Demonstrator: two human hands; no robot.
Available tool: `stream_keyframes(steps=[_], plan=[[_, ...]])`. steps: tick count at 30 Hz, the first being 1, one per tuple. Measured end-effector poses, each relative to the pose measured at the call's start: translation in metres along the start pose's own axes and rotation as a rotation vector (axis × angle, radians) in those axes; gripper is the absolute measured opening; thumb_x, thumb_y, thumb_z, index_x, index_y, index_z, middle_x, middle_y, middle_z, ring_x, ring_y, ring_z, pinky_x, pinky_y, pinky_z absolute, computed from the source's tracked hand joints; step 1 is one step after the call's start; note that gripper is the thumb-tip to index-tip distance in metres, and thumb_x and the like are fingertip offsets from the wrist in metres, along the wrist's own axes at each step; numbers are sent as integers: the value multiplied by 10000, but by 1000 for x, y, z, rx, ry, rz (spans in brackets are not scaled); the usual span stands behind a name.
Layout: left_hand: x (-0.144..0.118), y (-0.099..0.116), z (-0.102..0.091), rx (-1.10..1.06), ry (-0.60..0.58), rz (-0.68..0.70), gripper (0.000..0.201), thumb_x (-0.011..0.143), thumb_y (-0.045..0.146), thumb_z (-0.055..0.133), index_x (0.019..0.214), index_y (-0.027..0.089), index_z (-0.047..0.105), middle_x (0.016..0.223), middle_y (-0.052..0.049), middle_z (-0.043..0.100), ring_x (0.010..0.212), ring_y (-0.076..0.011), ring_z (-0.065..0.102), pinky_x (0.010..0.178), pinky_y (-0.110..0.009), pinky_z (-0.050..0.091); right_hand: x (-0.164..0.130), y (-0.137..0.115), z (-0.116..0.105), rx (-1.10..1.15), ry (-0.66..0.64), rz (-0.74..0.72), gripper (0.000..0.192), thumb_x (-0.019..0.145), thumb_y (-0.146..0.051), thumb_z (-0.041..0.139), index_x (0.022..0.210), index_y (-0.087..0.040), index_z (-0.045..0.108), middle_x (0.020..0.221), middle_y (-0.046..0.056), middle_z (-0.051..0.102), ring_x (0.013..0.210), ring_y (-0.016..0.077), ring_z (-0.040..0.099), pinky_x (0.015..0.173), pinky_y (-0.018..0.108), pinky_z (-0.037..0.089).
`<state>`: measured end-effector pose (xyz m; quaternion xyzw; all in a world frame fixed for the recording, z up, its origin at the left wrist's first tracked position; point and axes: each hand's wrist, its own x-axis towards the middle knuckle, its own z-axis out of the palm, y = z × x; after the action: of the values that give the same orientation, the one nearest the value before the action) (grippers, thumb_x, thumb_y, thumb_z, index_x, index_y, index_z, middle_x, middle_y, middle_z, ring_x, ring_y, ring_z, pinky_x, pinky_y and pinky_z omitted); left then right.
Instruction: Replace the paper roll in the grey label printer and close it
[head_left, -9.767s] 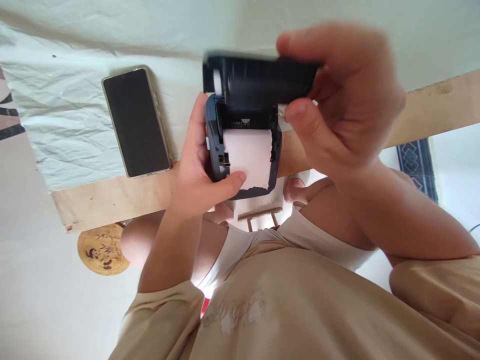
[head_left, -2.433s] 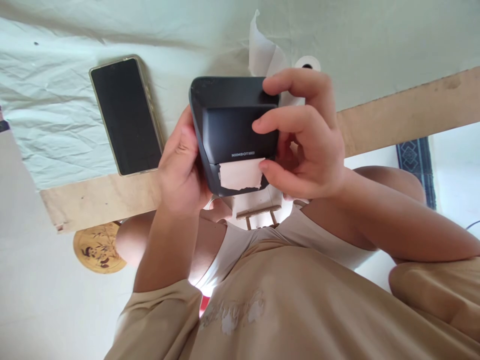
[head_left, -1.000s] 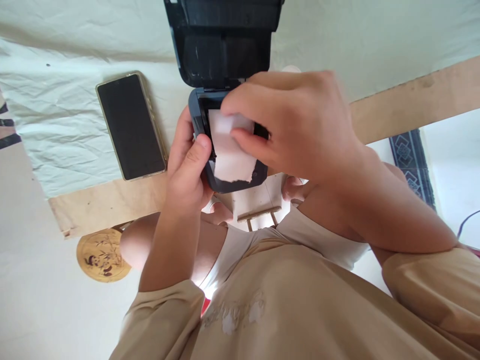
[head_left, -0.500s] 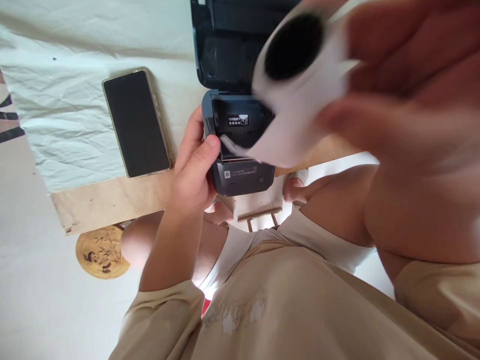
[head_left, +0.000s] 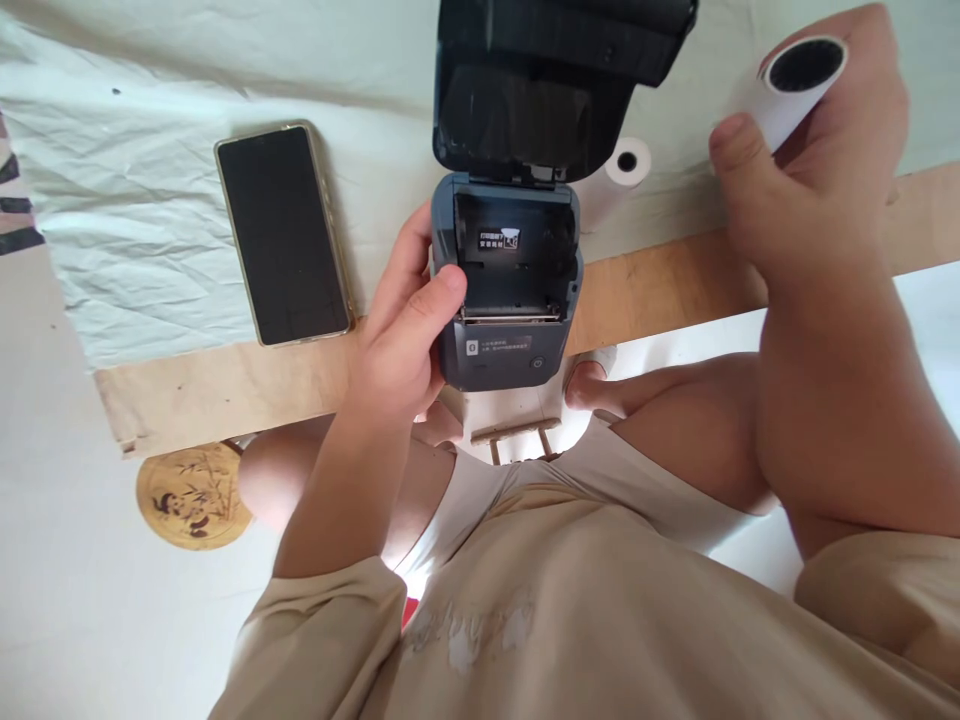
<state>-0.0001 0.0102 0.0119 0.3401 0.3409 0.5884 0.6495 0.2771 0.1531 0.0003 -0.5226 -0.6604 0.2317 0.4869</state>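
Note:
My left hand [head_left: 401, 330] grips a small dark label printer [head_left: 510, 300] by its left side, thumb on the rim. Its lid [head_left: 536, 90] is swung open and stands up behind the body. The paper bay is empty and shows a small white sticker on its back wall. My right hand [head_left: 810, 170] is raised to the right of the printer and holds a white paper roll [head_left: 795, 85] with a dark hollow core. A second white paper roll [head_left: 626, 165] lies on the table just behind the printer.
A phone [head_left: 283, 235] with a dark screen lies face up on the pale cloth [head_left: 135, 220] to the left of the printer. The table's wooden edge [head_left: 225, 385] runs along the front. A round wooden disc [head_left: 193, 497] sits on the floor below, left of my knees.
The printer's lid, closed earlier, is open now. My right hand has lifted the paper roll out of the bay and carried it up and to the right, leaving the bay empty.

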Motion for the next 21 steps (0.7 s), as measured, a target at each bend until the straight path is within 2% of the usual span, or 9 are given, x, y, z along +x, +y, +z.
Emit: stream_keyframes(steps=[4,7,9,10,12,14,16,18,21], plan=[[1,-1,-1,-2,-22,26,436,887,368,627,1273,176,560,1145,-62,664,1280,-245,608,1117,-422,517,-6,-4,-5,-291,-171,0,437,624,-270,792,1035,-208,660,1004,-34,663,816,-9,548,671,146,394],[0,-1,-1,-9,-2,4,463,884,375,637,1293,177,544,1133,-52,656,1344,-260,563,1159,-467,479,-14,-25,-7,-428,-282,-5,517,697,-335,732,1189,-231,610,1166,-22,637,1009,58,597,859,211,478],[1,-1,0,-14,6,-8,473,874,375,653,1293,185,545,1129,-45,654,1357,-266,553,1168,-484,469,-23,-45,-7,-434,-279,-92,590,722,-251,678,1290,-187,535,1293,22,574,1200,118,563,1027,271,476],[1,-1,0,-13,2,-8,471,869,377,659,1286,189,550,1130,-45,657,1363,-268,548,1169,-489,470,-27,-55,-7,-409,-228,-145,558,742,-232,641,1284,-158,530,1288,37,566,1189,122,569,998,271,478],[1,-1,1,-7,-11,-2,458,866,385,658,1271,196,560,1131,-47,666,1379,-270,532,1169,-492,474,-36,-72,-2,-324,-174,-228,481,783,-218,565,1254,-130,534,1255,51,569,1060,99,604,806,230,463],[2,-1,1,1,-15,3,457,869,387,649,1275,197,559,1131,-50,671,1392,-269,520,1170,-490,476,-44,-83,8,-300,-229,-243,458,805,-216,517,1256,-139,538,1270,59,557,950,80,603,674,212,412],[2,-2,1,1,-10,14,473,871,381,644,1293,189,549,1136,-55,671,1395,-269,518,1172,-483,475,-49,-86,21,-332,-346,-193,505,800,-230,537,1300,-157,525,1325,77,526,936,92,596,686,230,456],[2,-3,0,2,-5,26,478,872,379,642,1295,179,547,1133,-56,672,1389,-266,524,1169,-471,477,-51,-86,33,-361,-431,-123,556,799,-232,554,1350,-193,498,1309,84,538,934,115,599,775,282,515],[1,-3,-1,15,-1,25,447,878,390,639,1275,200,567,1124,-28,676,1291,-234,602,1119,-425,520,-50,-81,43,-362,-462,-59,514,801,-159,524,1300,-284,543,1174,45,596,950,133,595,878,329,516]])
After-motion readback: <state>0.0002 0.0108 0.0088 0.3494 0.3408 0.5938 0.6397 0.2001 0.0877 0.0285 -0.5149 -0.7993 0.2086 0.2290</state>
